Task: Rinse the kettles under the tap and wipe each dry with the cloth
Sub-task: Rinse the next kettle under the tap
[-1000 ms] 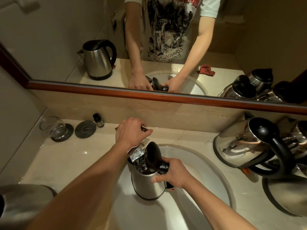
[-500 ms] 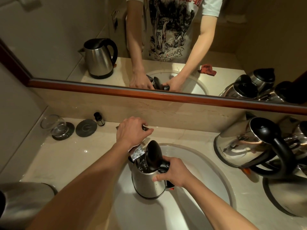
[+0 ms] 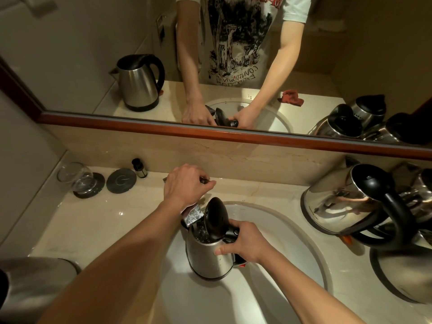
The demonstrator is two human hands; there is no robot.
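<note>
A steel kettle (image 3: 207, 256) with its black lid raised stands upright in the white sink (image 3: 292, 242), under the tap spout (image 3: 192, 215). Water glints inside the kettle's mouth. My right hand (image 3: 245, 242) grips the kettle's black handle. My left hand (image 3: 185, 185) is curled over the tap lever behind the sink, which it mostly hides. A red cloth (image 3: 291, 98) shows only in the mirror, lying on the counter beside the sink.
Several steel kettles (image 3: 339, 202) crowd the counter at the right, one lying tilted. Another kettle (image 3: 28, 284) sits at the lower left edge. A glass (image 3: 76, 177) on a coaster, a dark round coaster (image 3: 121, 183) and a small bottle (image 3: 139, 168) stand at the back left.
</note>
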